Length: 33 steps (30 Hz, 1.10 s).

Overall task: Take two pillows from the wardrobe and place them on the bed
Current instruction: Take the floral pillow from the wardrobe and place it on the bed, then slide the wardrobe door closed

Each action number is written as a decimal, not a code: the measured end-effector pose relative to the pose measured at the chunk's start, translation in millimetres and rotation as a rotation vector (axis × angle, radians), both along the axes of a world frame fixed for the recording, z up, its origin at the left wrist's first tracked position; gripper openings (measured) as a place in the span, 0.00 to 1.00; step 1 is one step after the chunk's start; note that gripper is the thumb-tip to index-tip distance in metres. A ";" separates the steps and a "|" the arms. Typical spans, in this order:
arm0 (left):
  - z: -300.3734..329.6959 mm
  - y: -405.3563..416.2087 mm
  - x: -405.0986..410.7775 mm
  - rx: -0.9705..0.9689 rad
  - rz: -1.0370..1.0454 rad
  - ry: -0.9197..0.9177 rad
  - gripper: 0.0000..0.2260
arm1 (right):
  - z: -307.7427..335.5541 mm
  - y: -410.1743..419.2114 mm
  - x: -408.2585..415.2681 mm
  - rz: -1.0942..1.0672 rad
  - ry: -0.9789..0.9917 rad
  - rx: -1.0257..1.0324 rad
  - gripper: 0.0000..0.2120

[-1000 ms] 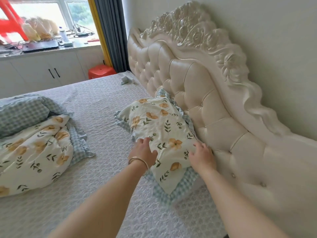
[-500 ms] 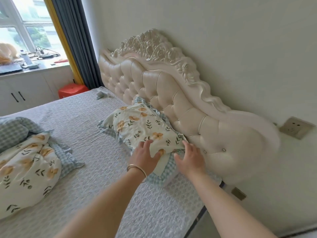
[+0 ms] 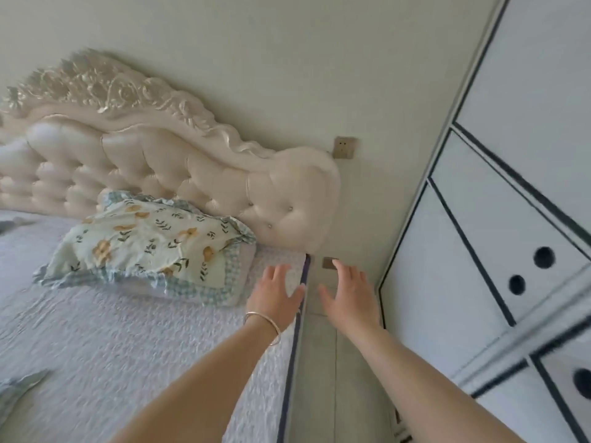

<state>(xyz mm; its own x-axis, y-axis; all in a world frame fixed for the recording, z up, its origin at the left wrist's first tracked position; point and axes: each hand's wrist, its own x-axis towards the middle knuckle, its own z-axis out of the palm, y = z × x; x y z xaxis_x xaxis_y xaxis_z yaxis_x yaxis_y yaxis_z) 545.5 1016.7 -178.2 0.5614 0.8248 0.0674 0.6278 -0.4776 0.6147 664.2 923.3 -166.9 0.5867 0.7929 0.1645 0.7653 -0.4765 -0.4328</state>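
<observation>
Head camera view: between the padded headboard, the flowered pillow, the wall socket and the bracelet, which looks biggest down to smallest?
1. padded headboard
2. flowered pillow
3 and 4. bracelet and wall socket: too alike to rank, and the bracelet sits nearer the camera.

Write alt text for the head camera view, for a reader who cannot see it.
Both hands, left hand and right hand, hover open and empty past the edge of the bed. A floral pillow lies against the tufted headboard; white wardrobe doors stand at right.
</observation>
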 end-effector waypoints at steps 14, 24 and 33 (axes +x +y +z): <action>31.2 -240.3 -12.8 -0.045 -0.307 -0.105 0.22 | 47.9 -262.2 -62.2 -0.293 -0.150 0.128 0.24; 48.5 -394.8 -61.5 0.055 -0.492 -0.185 0.21 | 79.0 -422.6 -130.4 -0.418 -0.250 0.155 0.23; 75.4 -485.8 -50.2 0.137 -0.808 -0.356 0.20 | 119.1 -527.2 -167.3 -0.608 -0.592 0.147 0.24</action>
<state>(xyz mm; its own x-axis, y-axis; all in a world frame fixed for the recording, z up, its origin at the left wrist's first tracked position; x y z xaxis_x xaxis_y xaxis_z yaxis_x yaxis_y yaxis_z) 495.3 530.8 -102.8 0.8948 0.1579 0.4175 -0.1495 -0.7753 0.6137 496.9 396.1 -47.8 0.6879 0.3156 0.6535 0.5147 -0.8471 -0.1327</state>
